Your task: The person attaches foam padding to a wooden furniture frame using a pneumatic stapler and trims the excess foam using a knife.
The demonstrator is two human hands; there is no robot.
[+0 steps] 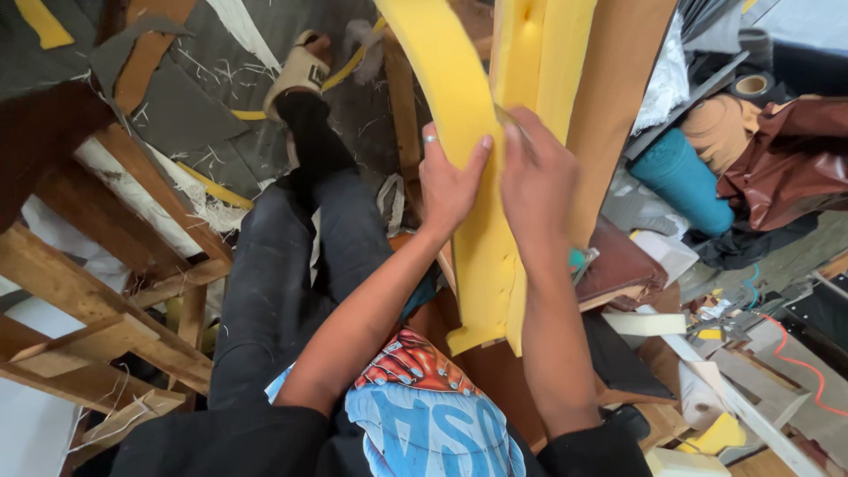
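yellow foam strip (pixel 481 238), thick and curved, stands upright in the centre of the view against a tan wooden board (pixel 618 106) and runs up out of the top edge. left hand (pixel 449 181) presses flat on the near face of the foam, fingers together and extended, a ring on one finger, thumb tip resting on the foam's edge. right hand (pixel 536 181) lies over the foam's right edge just beside the left hand, fingers together and curled around the edge; what the fingertips do behind the foam cannot be told. both forearms reach up from the bottom of the view. dark trousers (pixel 283 283) and a foot in a beige sandal (pixel 299 71) sit left of the foam, above a floor littered with scraps. wooden frame (pixel 106 300) stands at far left. teal roll (pixel 685 181) and brown leather-like material (pixel 786 150) lie at right, well apart from the hands.
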